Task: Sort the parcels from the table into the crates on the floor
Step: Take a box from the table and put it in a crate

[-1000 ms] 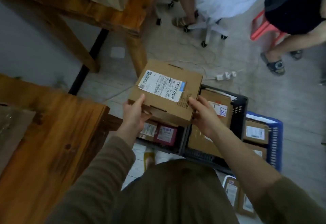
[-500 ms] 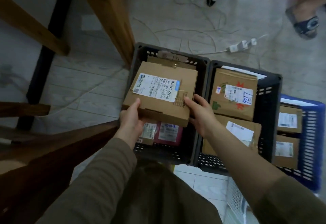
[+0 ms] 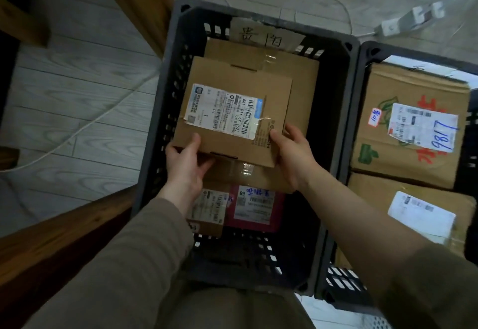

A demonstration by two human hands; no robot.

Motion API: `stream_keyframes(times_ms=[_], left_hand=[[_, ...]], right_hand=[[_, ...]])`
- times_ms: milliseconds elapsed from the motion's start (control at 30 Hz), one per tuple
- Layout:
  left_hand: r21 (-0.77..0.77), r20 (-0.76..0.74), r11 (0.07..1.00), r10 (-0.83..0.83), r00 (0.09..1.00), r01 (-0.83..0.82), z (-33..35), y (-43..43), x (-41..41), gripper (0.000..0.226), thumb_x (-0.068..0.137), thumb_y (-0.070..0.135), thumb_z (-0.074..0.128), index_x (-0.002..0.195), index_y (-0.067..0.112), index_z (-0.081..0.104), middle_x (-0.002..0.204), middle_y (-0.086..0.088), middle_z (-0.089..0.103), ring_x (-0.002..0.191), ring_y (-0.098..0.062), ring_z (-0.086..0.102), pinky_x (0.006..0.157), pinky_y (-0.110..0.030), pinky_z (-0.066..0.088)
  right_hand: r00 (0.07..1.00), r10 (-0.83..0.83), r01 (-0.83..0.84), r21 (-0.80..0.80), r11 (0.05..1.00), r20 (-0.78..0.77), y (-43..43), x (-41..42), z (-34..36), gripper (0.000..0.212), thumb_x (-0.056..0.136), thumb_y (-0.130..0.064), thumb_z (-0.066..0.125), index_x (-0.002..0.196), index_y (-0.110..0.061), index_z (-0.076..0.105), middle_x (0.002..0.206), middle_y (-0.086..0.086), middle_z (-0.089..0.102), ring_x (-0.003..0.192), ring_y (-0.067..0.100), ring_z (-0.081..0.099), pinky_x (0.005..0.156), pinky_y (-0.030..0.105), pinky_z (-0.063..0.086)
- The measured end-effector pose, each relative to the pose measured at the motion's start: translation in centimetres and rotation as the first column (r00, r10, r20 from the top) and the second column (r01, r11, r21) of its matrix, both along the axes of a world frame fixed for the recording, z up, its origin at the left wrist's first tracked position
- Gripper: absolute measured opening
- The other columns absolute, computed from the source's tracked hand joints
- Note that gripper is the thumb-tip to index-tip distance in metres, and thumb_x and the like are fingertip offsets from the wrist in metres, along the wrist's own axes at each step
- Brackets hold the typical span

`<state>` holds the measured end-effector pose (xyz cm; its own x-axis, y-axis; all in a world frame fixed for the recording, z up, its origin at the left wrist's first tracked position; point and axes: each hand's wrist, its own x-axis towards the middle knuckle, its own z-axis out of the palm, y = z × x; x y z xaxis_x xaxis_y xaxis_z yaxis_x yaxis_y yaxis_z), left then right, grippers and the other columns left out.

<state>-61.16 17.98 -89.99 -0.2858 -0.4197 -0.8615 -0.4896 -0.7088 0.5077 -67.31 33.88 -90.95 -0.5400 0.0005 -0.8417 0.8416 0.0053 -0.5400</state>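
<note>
Not much can be read here, tbh. On the white shipping label [image 3: 227, 112] stuck to the cardboard box [image 3: 232, 80] being held, "661- B11 57 [57]" is printed beside the barcodes, with a lone "1" lower down; the rest is too small. Two handwritten characters are seen on the paper sign [image 3: 261, 36] taped to the black crate [image 3: 160, 111], but they can't be made out for sure. "9817" is written in blue pen on the parcel label [image 3: 424, 132] of the printed box [image 3: 413, 90] in the second crate [image 3: 367, 51]. The pink sticker [image 3: 375, 117] beside it is scribbled on illegibly. A "68" is marked on the red parcel [image 3: 278, 214], next to unreadable blue handwriting.
</note>
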Motion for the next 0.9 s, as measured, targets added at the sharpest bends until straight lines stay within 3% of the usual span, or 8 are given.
stream_keyframes(times_ms=[133, 233, 433, 700, 900], left_hand=[[-0.068, 0.007, 0.998, -0.010, 1.000, 0.010, -1.2, -0.6, -1.4, 0.054, 0.093, 0.015, 0.055, 0.142, 0.015, 0.032, 0.136, -0.006, 0.046, 0.115, -0.019, 0.049, 0.095, -0.042, 0.048], [-0.112, 0.054, 0.994, 0.013, 0.998, -0.007, -1.5, -1.2, -2.7, 0.056, 0.092, 0.020, 0.057, 0.142, 0.012, 0.032, 0.138, -0.007, 0.046, 0.122, -0.022, 0.048, 0.098, -0.041, 0.047], [-0.121, 0.064, 0.993, 0.017, 0.998, -0.009, -0.7, -1.9, -6.1, 0.038, 0.095, 0.021, 0.053, 0.129, 0.006, 0.046, 0.129, -0.009, 0.053, 0.112, -0.020, 0.053, 0.093, -0.035, 0.048], [-0.131, 0.105, 0.991, 0.013, 0.994, 0.001, 0.0, -2.0, -7.6, 0.035, 0.095, 0.018, 0.053, 0.127, 0.005, 0.048, 0.128, -0.010, 0.053, 0.114, -0.025, 0.055, 0.096, -0.038, 0.049], [-0.156, 0.112, 0.988, 0.020, 0.993, -0.002, -0.2, -1.8, -7.7, 0.030, 0.094, 0.017, 0.055, 0.121, 0.005, 0.052, 0.101, -0.002, 0.053, 0.090, -0.017, 0.052, 0.092, -0.036, 0.051]], right_hand=[[1.000, 0.012, -0.012, 0.002, 1.000, -0.022, -0.6, -0.9, -1.3, 0.051, 0.093, -0.019, 0.056, 0.141, -0.022, 0.040, 0.129, 0.001, 0.058, 0.110, 0.019, 0.061, 0.097, 0.043, 0.049], [0.999, -0.002, 0.001, -0.010, 1.000, -0.048, -1.5, -1.8, -1.3, 0.053, 0.094, -0.017, 0.055, 0.143, -0.020, 0.037, 0.132, 0.001, 0.055, 0.112, 0.018, 0.059, 0.097, 0.041, 0.050], [0.991, 0.015, -0.004, 0.079, 0.997, -0.136, -3.5, -4.5, -1.0, 0.051, 0.095, -0.019, 0.054, 0.142, -0.016, 0.037, 0.137, 0.005, 0.051, 0.122, 0.020, 0.052, 0.103, 0.039, 0.045], [0.988, 0.006, 0.010, 0.103, 0.995, -0.152, -4.2, -5.5, -0.9, 0.045, 0.097, -0.018, 0.050, 0.141, -0.015, 0.039, 0.131, 0.005, 0.055, 0.115, 0.020, 0.057, 0.099, 0.037, 0.047], [0.987, 0.015, 0.001, 0.096, 0.995, -0.163, -4.2, -5.8, -1.4, 0.039, 0.097, -0.016, 0.049, 0.136, -0.014, 0.047, 0.123, 0.005, 0.061, 0.107, 0.019, 0.061, 0.093, 0.035, 0.051]])
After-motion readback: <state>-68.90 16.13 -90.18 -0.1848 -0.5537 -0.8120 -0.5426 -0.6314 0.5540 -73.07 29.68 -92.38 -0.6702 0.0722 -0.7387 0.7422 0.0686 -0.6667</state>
